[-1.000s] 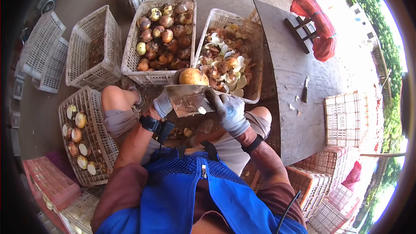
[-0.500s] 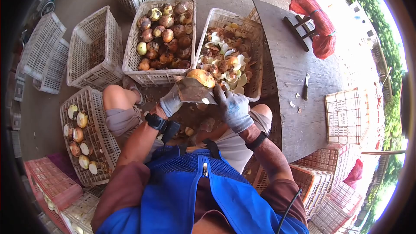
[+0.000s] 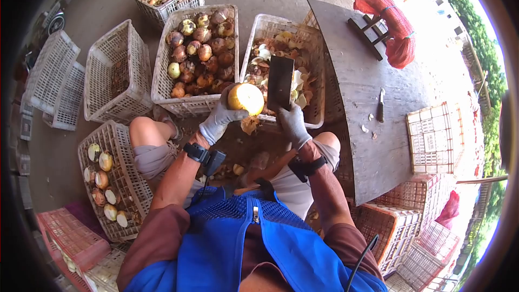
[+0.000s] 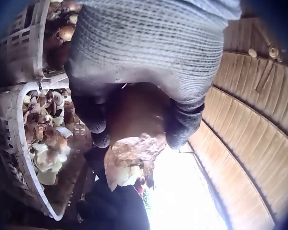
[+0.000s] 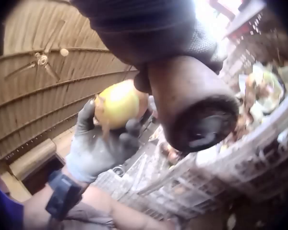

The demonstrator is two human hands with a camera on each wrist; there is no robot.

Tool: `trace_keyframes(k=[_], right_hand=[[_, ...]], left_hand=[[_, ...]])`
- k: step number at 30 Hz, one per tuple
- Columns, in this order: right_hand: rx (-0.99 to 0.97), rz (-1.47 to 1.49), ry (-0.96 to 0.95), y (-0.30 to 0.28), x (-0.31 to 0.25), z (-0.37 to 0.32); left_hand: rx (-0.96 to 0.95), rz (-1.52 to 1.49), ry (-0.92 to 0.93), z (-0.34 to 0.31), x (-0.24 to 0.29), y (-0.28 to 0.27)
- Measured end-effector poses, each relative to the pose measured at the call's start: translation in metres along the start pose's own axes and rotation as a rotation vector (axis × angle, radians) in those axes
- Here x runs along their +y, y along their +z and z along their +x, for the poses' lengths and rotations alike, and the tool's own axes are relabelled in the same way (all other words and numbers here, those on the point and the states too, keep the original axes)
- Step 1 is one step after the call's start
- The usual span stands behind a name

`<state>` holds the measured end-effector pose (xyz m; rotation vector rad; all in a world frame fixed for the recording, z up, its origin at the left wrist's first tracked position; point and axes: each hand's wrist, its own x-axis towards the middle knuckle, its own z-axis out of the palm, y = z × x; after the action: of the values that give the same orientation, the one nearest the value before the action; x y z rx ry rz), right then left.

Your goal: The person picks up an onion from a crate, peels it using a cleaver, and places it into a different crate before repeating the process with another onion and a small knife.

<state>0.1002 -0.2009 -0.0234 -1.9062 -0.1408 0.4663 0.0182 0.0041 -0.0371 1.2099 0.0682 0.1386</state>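
My gloved left hand (image 3: 219, 121) grips a large onion (image 3: 246, 98), its pale yellow face turned up in the head view. A flap of brown skin (image 3: 249, 124) hangs below it. From the left wrist view, fingers wrap the onion and loose papery skin (image 4: 137, 153) shows under it. The gloved right hand (image 3: 293, 125) holds a cleaver (image 3: 281, 82) with its broad dark blade pointing up, apart from the onion. In the right wrist view the thick round handle (image 5: 182, 91) fills the middle, with the left hand (image 5: 98, 153) and onion behind.
A crate of whole onions (image 3: 157, 89) stands ahead, beside a crate of peelings (image 3: 246, 57). Trimmed onions lie on an upturned crate (image 3: 132, 176) at left. At right, a dark board (image 3: 373, 157) bears a small knife (image 3: 381, 105) and a red mesh bag roll (image 3: 400, 38).
The cleaver has come off the onion and swung upright to the right with my right hand. My left hand has turned the onion, so its pale face and a hanging skin flap now show.
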Motion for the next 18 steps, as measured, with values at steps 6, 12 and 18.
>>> trace_keyframes(k=[6,12,18], right_hand=[[-0.34,0.926,0.353,0.025,-0.02,-0.043],[-0.154,0.653,0.05,0.008,-0.016,-0.037],[0.283,-0.204,-0.839,0.004,-0.044,-0.058]], left_hand=[[-0.147,0.587,0.256,-0.002,0.029,0.016],[-0.219,0.548,0.012,-0.009,0.055,0.012],[-0.198,-0.457,0.007,-0.024,0.052,0.046]])
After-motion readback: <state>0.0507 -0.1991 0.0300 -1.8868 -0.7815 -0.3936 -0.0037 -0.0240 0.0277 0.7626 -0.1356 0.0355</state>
